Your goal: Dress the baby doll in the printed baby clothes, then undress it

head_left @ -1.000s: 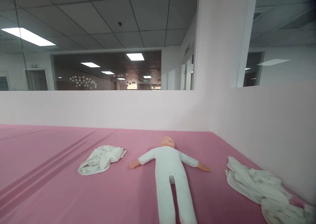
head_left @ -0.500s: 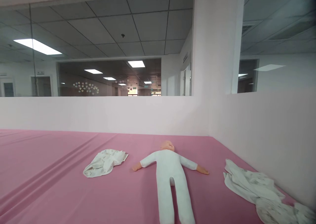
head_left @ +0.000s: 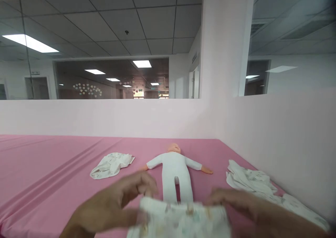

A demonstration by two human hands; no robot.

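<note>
A baby doll (head_left: 174, 168) in a white bodysuit lies on its back on the pink sheet (head_left: 52, 175), head toward the far wall, arms spread. In front of it my left hand (head_left: 123, 199) and my right hand (head_left: 236, 201) hold up a white patterned diaper (head_left: 181, 218) between them, one hand at each side. Both hands and the diaper are smeared by motion. The diaper hides the doll's lower legs.
A crumpled white cloth (head_left: 111, 164) lies left of the doll. A larger rumpled white cloth (head_left: 258, 187) lies to its right along the low white wall (head_left: 275, 143). Another low wall closes the far side, with glass above it.
My two hands have come up into view from below, holding the diaper between them. The camera has shifted slightly, so the doll and cloths sit a bit farther off.
</note>
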